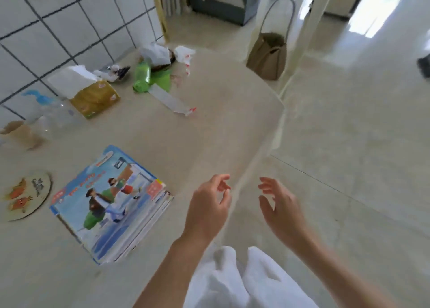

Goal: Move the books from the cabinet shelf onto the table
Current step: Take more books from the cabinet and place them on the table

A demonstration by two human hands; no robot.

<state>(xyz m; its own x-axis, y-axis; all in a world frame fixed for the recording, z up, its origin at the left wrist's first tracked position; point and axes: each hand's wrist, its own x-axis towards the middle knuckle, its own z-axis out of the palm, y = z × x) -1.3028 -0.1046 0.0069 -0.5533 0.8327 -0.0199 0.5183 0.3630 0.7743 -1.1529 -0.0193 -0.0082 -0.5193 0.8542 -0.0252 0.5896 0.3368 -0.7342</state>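
Books lying stacked on table. Left hand, right hand hovering empty, fingers loosely curled, spread. Fetching next armful: grip both-handed, support underneath.

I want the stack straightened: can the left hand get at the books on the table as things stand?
Probably yes. The left hand is empty, fingers loosely curled, and hovers just to the right of the books. Only bare table lies between them; nothing blocks the way.
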